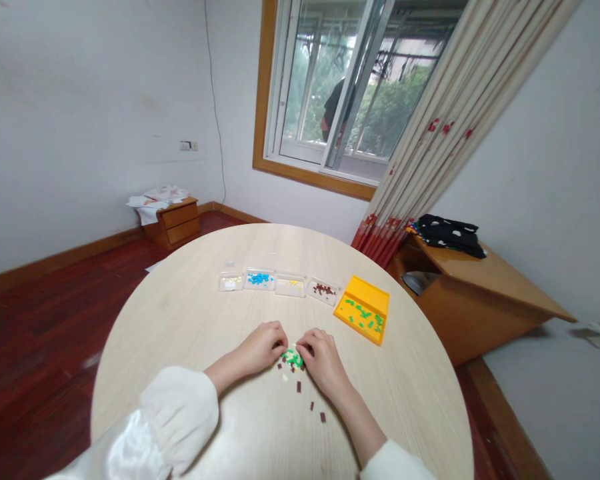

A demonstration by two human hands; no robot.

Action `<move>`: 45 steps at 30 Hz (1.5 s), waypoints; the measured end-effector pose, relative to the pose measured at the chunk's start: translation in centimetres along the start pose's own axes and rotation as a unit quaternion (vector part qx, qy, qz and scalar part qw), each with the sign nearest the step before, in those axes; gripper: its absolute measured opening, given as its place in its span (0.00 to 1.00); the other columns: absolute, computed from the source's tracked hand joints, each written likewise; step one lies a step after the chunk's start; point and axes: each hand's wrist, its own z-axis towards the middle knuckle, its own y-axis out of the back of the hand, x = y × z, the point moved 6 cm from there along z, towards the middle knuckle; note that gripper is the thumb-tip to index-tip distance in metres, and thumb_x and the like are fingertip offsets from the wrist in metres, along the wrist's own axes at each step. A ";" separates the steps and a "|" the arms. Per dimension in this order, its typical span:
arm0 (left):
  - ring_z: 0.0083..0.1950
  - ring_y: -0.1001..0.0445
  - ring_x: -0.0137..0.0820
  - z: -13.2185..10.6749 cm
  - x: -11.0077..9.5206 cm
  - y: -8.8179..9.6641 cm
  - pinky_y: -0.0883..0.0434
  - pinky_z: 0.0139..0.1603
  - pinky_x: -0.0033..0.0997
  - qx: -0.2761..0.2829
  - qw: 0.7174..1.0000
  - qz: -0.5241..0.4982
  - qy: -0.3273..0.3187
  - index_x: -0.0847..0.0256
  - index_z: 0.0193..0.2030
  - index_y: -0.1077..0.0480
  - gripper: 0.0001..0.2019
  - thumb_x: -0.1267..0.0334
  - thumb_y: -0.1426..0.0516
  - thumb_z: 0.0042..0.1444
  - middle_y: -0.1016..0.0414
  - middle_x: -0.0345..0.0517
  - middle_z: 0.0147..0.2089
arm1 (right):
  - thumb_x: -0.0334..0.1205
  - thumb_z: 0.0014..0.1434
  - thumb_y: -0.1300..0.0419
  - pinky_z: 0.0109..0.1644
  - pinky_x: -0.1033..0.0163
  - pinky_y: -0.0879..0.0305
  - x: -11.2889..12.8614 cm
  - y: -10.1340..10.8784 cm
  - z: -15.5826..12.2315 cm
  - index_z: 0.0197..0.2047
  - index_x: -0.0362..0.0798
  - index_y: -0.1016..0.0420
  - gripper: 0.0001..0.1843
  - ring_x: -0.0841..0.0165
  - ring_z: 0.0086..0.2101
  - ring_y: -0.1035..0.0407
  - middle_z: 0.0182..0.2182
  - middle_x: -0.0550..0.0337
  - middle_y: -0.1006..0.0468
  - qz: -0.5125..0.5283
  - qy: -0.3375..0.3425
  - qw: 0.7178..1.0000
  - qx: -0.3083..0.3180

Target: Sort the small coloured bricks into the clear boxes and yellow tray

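By the table's point(205, 313) near edge, our left hand point(263, 347) and right hand point(320, 357) seemingly pinch 1 clump of green bricks point(293, 358); we'd best press squarely.

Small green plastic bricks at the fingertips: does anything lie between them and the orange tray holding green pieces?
Nothing visible. The small green plastic bricks sit between the left hand and right hand; beyond it, only bare pale wooden table lies before the orange plastic tray. The dark red pieces lie nearer the person.

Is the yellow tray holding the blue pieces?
No, the yellow tray holds green pieces; the blue pieces sit in a clear box.
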 end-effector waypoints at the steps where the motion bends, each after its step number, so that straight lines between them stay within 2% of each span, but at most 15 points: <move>1: 0.36 0.30 0.30 0.0 0.1 0.1 0.35 0.39 0.27 -0.007 1.000 -0.003 0.003 0.62 0.29 0.26 0.08 0.74 0.46 0.50 0.28 0.44 0.32 | 0.30 0.55 0.43 0.43 0.58 0.44 0.0 0.0 0.0 0.29 0.47 0.24 0.07 0.63 0.38 0.34 0.32 0.56 0.26 -0.002 0.002 1.000 0.001; 8: 0.38 0.29 0.32 0.2 0.6 1.2 0.34 0.42 0.30 -0.065 0.997 -0.020 0.031 0.63 0.33 0.26 0.06 0.71 0.45 0.52 0.26 0.46 0.34 | 0.30 0.57 0.46 0.42 0.58 0.45 0.3 0.1 0.0 0.29 0.47 0.27 0.09 0.63 0.37 0.35 0.31 0.56 0.26 0.004 0.018 1.000 -0.015; 11: 0.39 0.29 0.31 0.1 -0.3 1.4 0.34 0.42 0.29 -0.061 0.998 -0.027 -0.007 0.62 0.37 0.27 0.06 0.69 0.44 0.53 0.26 0.46 0.35 | 0.33 0.58 0.46 0.42 0.58 0.43 0.5 0.4 0.0 0.29 0.47 0.28 0.08 0.64 0.36 0.34 0.30 0.56 0.26 0.061 0.011 0.997 -0.040; 14: 0.38 0.30 0.31 -0.2 -1.4 1.6 0.35 0.42 0.29 -0.061 0.997 -0.030 -0.047 0.61 0.35 0.27 0.06 0.65 0.45 0.56 0.26 0.45 0.34 | 0.36 0.58 0.46 0.40 0.60 0.40 0.7 0.3 0.1 0.28 0.47 0.28 0.09 0.65 0.35 0.34 0.30 0.56 0.26 0.134 -0.001 0.990 -0.051; 17: 0.37 0.30 0.30 -0.2 -2.0 1.6 0.35 0.41 0.29 -0.069 0.996 -0.029 -0.057 0.61 0.32 0.27 0.09 0.63 0.46 0.58 0.26 0.45 0.32 | 0.41 0.57 0.45 0.37 0.62 0.38 0.8 0.1 0.1 0.27 0.47 0.28 0.11 0.65 0.32 0.33 0.29 0.56 0.26 0.181 -0.009 0.981 -0.063; 20: 0.36 0.30 0.30 -0.1 -1.7 1.9 0.35 0.40 0.29 -0.084 0.995 -0.024 -0.055 0.62 0.31 0.28 0.08 0.65 0.46 0.57 0.26 0.45 0.31 | 0.43 0.56 0.44 0.37 0.62 0.37 0.8 0.3 0.2 0.27 0.47 0.28 0.11 0.65 0.32 0.32 0.29 0.56 0.26 0.210 -0.012 0.974 -0.077; 23: 0.35 0.30 0.30 0.1 0.4 4.0 0.35 0.38 0.29 -0.155 0.988 -0.013 -0.013 0.63 0.30 0.29 0.06 0.68 0.47 0.54 0.26 0.45 0.32 | 0.41 0.56 0.45 0.39 0.61 0.37 0.4 0.5 0.2 0.29 0.47 0.26 0.09 0.65 0.34 0.32 0.31 0.54 0.25 0.206 -0.017 0.975 -0.086; 28: 0.33 0.30 0.31 -1.1 6.7 10.1 0.34 0.37 0.29 -0.321 0.939 0.039 0.120 0.61 0.30 0.30 0.06 0.66 0.48 0.52 0.25 0.44 0.32 | 0.37 0.56 0.45 0.40 0.60 0.38 0.2 0.3 0.1 0.30 0.47 0.25 0.08 0.64 0.34 0.31 0.30 0.55 0.24 0.157 -0.003 0.986 -0.049; 31: 0.32 0.29 0.33 -2.1 10.0 12.2 0.34 0.37 0.30 -0.359 0.913 0.068 0.181 0.62 0.32 0.28 0.08 0.65 0.48 0.50 0.24 0.46 0.34 | 0.34 0.56 0.45 0.42 0.59 0.38 0.7 -0.2 -0.1 0.31 0.48 0.24 0.09 0.64 0.36 0.31 0.31 0.56 0.23 0.131 0.012 0.991 -0.010; 34: 0.35 0.28 0.35 -2.4 11.5 12.5 0.32 0.39 0.32 -0.361 0.909 0.080 0.192 0.63 0.36 0.27 0.11 0.64 0.47 0.49 0.24 0.49 0.38 | 0.32 0.56 0.46 0.44 0.59 0.40 1.2 -0.6 -0.3 0.32 0.48 0.23 0.09 0.64 0.38 0.31 0.32 0.56 0.22 0.093 0.024 0.995 0.020; 37: 0.39 0.28 0.37 -2.2 10.7 12.2 0.32 0.42 0.34 -0.369 0.911 0.090 0.164 0.63 0.38 0.27 0.12 0.64 0.47 0.49 0.25 0.51 0.41 | 0.30 0.56 0.46 0.44 0.59 0.40 1.4 -0.7 -0.4 0.33 0.47 0.23 0.10 0.64 0.38 0.31 0.33 0.55 0.22 0.064 0.026 0.997 0.038; 40: 0.38 0.29 0.34 -1.8 8.6 11.3 0.32 0.39 0.32 -0.360 0.922 0.069 0.122 0.63 0.38 0.28 0.11 0.64 0.48 0.51 0.25 0.49 0.38 | 0.30 0.56 0.46 0.44 0.58 0.41 1.3 -0.5 -0.5 0.34 0.47 0.23 0.10 0.63 0.38 0.31 0.33 0.55 0.22 0.054 0.021 0.997 0.041; 42: 0.34 0.30 0.32 -1.3 6.7 10.0 0.33 0.36 0.30 -0.317 0.943 0.043 0.088 0.62 0.36 0.28 0.09 0.64 0.48 0.53 0.26 0.47 0.35 | 0.30 0.56 0.46 0.44 0.58 0.41 1.2 -0.4 -0.5 0.33 0.46 0.23 0.10 0.63 0.38 0.31 0.33 0.55 0.22 0.050 0.017 0.998 0.039; 45: 0.35 0.30 0.31 -0.6 3.8 6.9 0.33 0.38 0.30 -0.212 0.977 0.014 0.034 0.63 0.33 0.28 0.08 0.67 0.48 0.54 0.26 0.46 0.34 | 0.29 0.56 0.46 0.44 0.58 0.40 1.2 -0.3 -0.5 0.33 0.46 0.23 0.10 0.63 0.37 0.31 0.32 0.55 0.22 0.045 0.016 0.998 0.033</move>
